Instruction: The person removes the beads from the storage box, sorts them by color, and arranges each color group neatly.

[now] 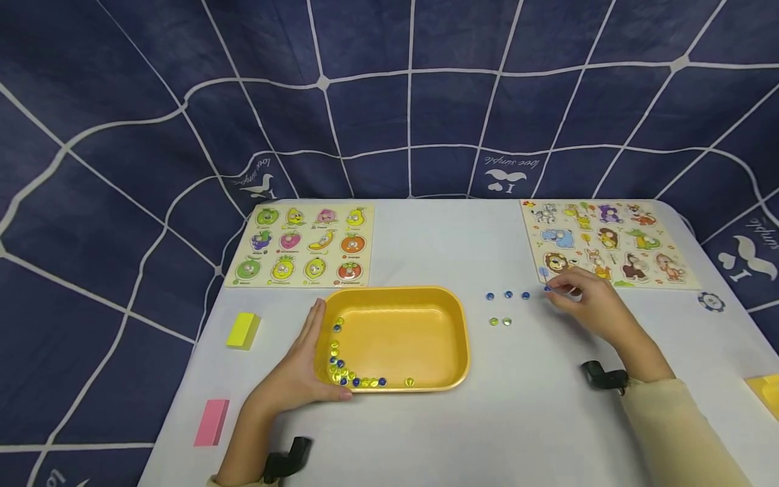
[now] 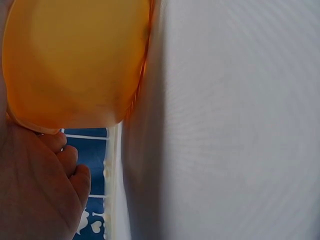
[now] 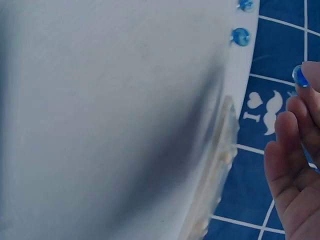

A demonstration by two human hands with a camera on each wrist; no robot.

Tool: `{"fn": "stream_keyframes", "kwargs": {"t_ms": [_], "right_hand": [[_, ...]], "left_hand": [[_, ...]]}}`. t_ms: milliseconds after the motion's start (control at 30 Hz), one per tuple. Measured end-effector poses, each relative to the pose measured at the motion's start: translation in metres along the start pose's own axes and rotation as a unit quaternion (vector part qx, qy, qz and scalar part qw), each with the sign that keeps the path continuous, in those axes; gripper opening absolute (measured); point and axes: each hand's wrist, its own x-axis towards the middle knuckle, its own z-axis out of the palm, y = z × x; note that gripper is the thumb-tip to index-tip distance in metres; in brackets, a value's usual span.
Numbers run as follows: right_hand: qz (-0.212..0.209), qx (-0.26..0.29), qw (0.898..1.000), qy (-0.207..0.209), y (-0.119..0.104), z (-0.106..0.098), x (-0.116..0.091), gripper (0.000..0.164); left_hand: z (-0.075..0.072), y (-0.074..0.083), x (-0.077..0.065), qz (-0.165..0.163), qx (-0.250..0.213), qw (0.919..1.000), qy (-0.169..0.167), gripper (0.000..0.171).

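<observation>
In the head view my right hand (image 1: 587,301) pinches a blue glass bead (image 1: 547,288) between thumb and fingertips, just off the lower left corner of the animal puzzle board (image 1: 562,251). The right wrist view shows that bead (image 3: 300,76) at the fingertips. To its left lie three blue beads (image 1: 508,295) in a row, with two yellow-green beads (image 1: 494,321) below. My left hand (image 1: 298,379) grips the near left corner of a yellow tray (image 1: 459,338), thumb along the front rim. Several yellow and blue beads (image 1: 341,373) gather at the tray's left and front sides.
A fruit puzzle board (image 1: 331,264) lies behind the tray. A yellow block (image 1: 243,331) and a pink block (image 1: 211,423) are at the left. A poker-chip-like disc (image 1: 711,302) lies on the right, and a yellow object (image 1: 765,392) sits at the right table edge.
</observation>
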Motion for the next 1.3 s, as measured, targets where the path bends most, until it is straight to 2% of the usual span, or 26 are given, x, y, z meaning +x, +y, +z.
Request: {"fn": "stream_keyframes", "kwargs": {"t_ms": [133,333,900,1167,1300], "right_hand": [[0.036,-0.010,0.999,-0.039,0.004,0.003,0.001,0.013],[0.042,-0.031,0.996,-0.074,0.008,0.007,0.002,0.015],[0.077,-0.032,0.989,-0.123,0.005,0.011,0.007,0.016],[0.087,-0.034,0.987,-0.127,0.005,0.010,0.006,0.020],[0.080,-0.029,0.991,-0.107,0.001,0.007,0.005,0.023]], "left_hand": [[0.000,-0.001,0.000,0.000,0.000,1.0000,-0.001,0.145],[0.000,-0.002,0.001,0.001,0.000,1.0000,0.000,0.144],[0.001,-0.004,0.002,0.006,-0.002,1.0000,-0.001,0.144],[0.000,-0.003,0.002,0.002,-0.001,1.0000,0.000,0.146],[0.001,-0.004,0.002,-0.003,-0.005,1.0000,0.000,0.145]]}}
